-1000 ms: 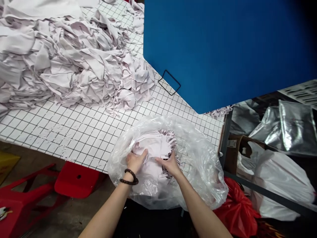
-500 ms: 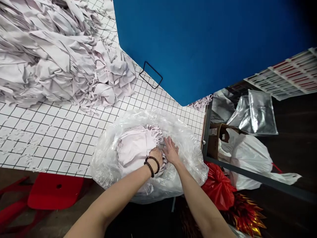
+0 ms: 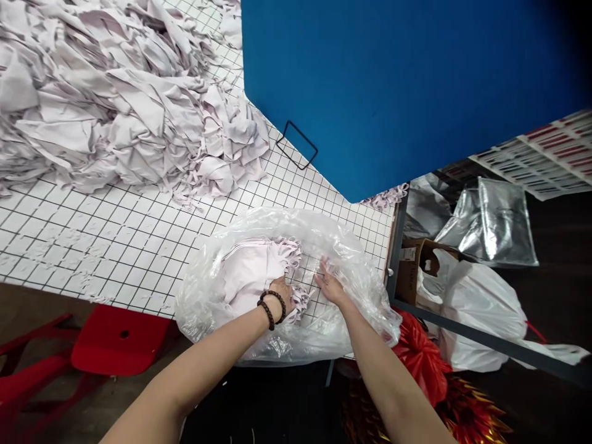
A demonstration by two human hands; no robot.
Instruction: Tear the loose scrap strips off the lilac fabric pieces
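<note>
A clear plastic bag (image 3: 356,271) lies open on the gridded white table (image 3: 115,240) at its near edge. Inside it sits a stack of pale pink cut fabric pieces (image 3: 247,274). My left hand (image 3: 281,295), with a dark bead bracelet on the wrist, presses down on the right edge of that stack, its fingers curled onto the cloth. My right hand (image 3: 329,285) lies inside the bag just right of the stack, fingers stretched flat against the plastic, holding nothing.
A large heap of pale fabric scraps (image 3: 120,105) covers the far left of the table. A blue panel (image 3: 407,80) stands behind. A red stool (image 3: 115,339) is below left. Red bags (image 3: 420,357), white and silver bags (image 3: 467,296) and a carton (image 3: 416,265) crowd the right.
My left hand moved from the stack's middle to its right edge. My right hand slid right, off the stack, and flattened against the bag. The head camera shifted.
</note>
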